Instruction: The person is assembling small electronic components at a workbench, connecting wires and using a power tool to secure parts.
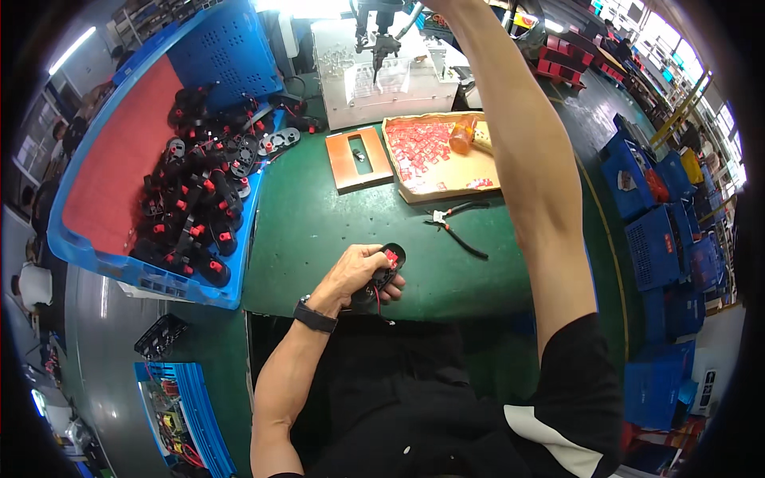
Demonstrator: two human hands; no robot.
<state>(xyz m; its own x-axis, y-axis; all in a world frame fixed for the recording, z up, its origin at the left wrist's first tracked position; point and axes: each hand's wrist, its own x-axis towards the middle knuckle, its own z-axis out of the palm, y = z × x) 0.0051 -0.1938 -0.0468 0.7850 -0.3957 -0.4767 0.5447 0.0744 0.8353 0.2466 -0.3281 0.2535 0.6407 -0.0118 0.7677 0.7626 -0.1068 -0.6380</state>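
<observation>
Black housing (386,278) sits within left fingers (394,293); thumb (378,260) against red piece (392,258).

The casing (383,276) is black plastic, smooth and faintly glossy, with a shiny red plastic insert (391,258). The bin (199,291) is smooth blue plastic with a soft shine; its red lining (103,175) looks matt. The table (319,223) is smooth and dully reflective. The tray (462,171) looks like matt cardboard, its red pieces (422,147) like glossy plastic. The jar (461,135) is translucent plastic. The pliers (438,216) show bare metal and smooth plastic-looking grips (470,245). The sleeve (578,358) is matt black cloth.
</observation>
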